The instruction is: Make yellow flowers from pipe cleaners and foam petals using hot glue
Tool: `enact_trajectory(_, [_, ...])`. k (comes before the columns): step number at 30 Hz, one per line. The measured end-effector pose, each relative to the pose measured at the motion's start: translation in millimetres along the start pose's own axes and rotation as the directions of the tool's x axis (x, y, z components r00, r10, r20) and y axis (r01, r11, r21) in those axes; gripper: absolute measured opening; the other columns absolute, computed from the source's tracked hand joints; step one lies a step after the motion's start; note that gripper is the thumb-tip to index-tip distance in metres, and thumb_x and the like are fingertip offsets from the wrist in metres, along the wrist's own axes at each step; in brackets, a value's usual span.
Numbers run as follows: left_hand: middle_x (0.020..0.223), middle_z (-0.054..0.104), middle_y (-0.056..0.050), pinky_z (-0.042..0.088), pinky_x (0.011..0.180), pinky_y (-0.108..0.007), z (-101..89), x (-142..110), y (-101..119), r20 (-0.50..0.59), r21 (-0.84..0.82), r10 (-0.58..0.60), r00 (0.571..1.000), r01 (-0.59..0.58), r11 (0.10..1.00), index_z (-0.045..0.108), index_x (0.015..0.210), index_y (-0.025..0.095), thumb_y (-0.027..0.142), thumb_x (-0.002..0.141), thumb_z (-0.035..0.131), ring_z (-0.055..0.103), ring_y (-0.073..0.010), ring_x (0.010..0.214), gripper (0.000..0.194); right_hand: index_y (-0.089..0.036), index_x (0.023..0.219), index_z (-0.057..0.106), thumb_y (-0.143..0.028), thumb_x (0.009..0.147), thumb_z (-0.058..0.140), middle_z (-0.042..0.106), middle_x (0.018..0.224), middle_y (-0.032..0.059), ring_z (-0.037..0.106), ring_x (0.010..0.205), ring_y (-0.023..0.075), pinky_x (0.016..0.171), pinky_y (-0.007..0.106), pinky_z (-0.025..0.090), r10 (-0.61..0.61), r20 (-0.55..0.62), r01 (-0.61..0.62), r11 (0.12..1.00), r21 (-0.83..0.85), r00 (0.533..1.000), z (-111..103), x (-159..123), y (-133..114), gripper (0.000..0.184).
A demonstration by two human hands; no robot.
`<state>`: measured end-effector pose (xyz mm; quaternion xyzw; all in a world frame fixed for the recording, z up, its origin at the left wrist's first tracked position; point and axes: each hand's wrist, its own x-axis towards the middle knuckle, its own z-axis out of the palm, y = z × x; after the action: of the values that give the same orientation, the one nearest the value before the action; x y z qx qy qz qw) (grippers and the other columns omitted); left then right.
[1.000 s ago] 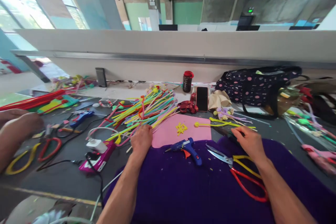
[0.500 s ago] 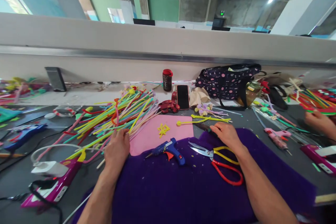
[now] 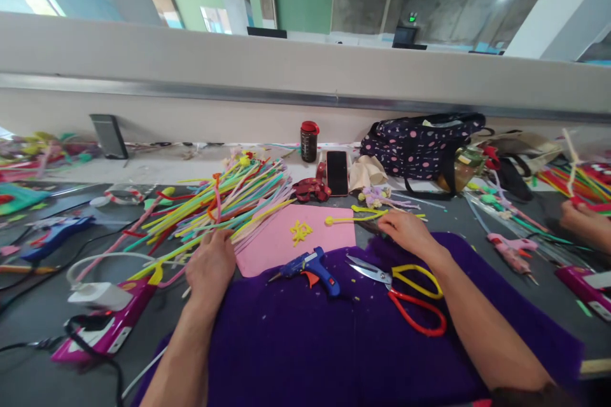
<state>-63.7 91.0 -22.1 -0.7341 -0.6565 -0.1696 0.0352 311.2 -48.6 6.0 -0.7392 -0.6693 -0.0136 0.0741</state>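
Observation:
My left hand (image 3: 210, 264) rests with curled fingers at the left edge of a pink sheet (image 3: 267, 245), beside a pile of colourful pipe cleaners (image 3: 224, 200). Whatever its fingers hold, if anything, is hidden. My right hand (image 3: 405, 232) is closed over a dark tool (image 3: 370, 226) and by yellow pipe-cleaner stems (image 3: 346, 220); what it grips is unclear. A small yellow pipe-cleaner shape (image 3: 300, 231) lies on the pink sheet. Between my arms, a blue glue gun (image 3: 310, 268) and red-and-yellow-handled scissors (image 3: 394, 283) lie on a purple cloth (image 3: 305, 343).
Left stands a magenta power strip (image 3: 107, 324) with a white plug and cables. Along the back are a bottle (image 3: 309, 142), a phone (image 3: 337, 173) and a dark patterned bag (image 3: 420, 146). A pink glue gun (image 3: 513, 251) and another person's hand (image 3: 585, 222) are at right.
The view swung right, then slightly back left. My right hand shifted a little left toward the yellow stems. My left hand stayed by the pink sheet's edge.

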Motion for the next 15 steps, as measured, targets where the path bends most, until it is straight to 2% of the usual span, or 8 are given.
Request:
enact_trajectory(4, [0.107,0.058,-0.012,0.044,0.072,-0.038,-4.1,-2.6,0.7,-0.093,0.081,0.043,0.995,-0.035,0.996,0.058,0.106,0.018,0.027,0.083,0.035,0.054,-0.0297,0.096,0.034,-0.02,0.101,0.061,-0.018,0.088,0.041,0.062,0.106,0.007,0.057,0.095,0.0211,0.075,0.03,0.043,0.025,0.018,-0.023,0.996,-0.091,1.0,6.3,48.1,2.6,0.024])
enact_trajectory(6, [0.108,0.058,-0.011,0.042,0.078,-0.039,-5.1,-5.6,4.2,-0.161,0.104,0.109,0.981,-0.093,0.99,0.06,0.104,0.019,0.025,0.082,0.038,0.05,-0.0301,0.101,0.032,-0.017,0.102,0.06,-0.018,0.088,0.046,0.06,0.107,0.0097,0.057,0.094,0.0224,0.076,0.034,0.045,0.026,0.057,-0.018,0.99,-0.137,0.998,15.6,66.9,0.9,0.021])
enact_trajectory(8, [0.106,0.06,-0.008,0.04,0.083,-0.036,-3.8,-8.1,8.7,-0.177,0.083,0.212,0.961,-0.2,0.976,0.061,0.102,0.021,0.023,0.082,0.039,0.049,-0.027,0.101,0.03,-0.014,0.107,0.056,-0.023,0.087,0.05,0.058,0.109,0.0097,0.058,0.093,0.021,0.077,0.037,0.048,0.022,0.1,-0.004,0.984,-0.176,0.995,25.3,78.4,-2.1,0.023])
enact_trajectory(10, [0.103,0.062,-0.006,0.039,0.085,-0.033,0.6,-9.1,12.8,-0.121,0.039,0.329,0.937,-0.326,0.944,0.062,0.1,0.022,0.024,0.083,0.039,0.051,-0.0237,0.099,0.029,-0.014,0.112,0.052,-0.027,0.087,0.051,0.055,0.112,0.0089,0.057,0.093,0.0196,0.078,0.039,0.049,0.011,0.129,0.016,0.979,-0.204,0.992,32.8,83.5,-4.8,0.028])
enact_trajectory(12, [0.102,0.063,-0.005,0.04,0.084,-0.032,7.1,-8.1,15.1,-0.023,0.011,0.402,0.915,-0.402,0.916,0.064,0.099,0.021,0.026,0.083,0.039,0.052,-0.0228,0.096,0.03,-0.014,0.113,0.051,-0.028,0.087,0.051,0.054,0.113,0.0087,0.057,0.094,0.0192,0.078,0.039,0.049,-0.001,0.14,0.033,0.975,-0.221,0.99,36.8,85.0,-5.8,0.029])
enact_trajectory(15, [0.103,0.064,-0.006,0.04,0.083,-0.034,16.2,-4.6,14.0,0.074,0.014,0.397,0.915,-0.399,0.917,0.064,0.099,0.021,0.026,0.084,0.036,0.054,-0.0232,0.092,0.032,-0.014,0.113,0.051,-0.028,0.087,0.052,0.054,0.113,0.0088,0.057,0.094,0.0195,0.078,0.039,0.049,-0.007,0.116,0.033,0.975,-0.221,0.993,35.1,85.6,-3.5,0.03])
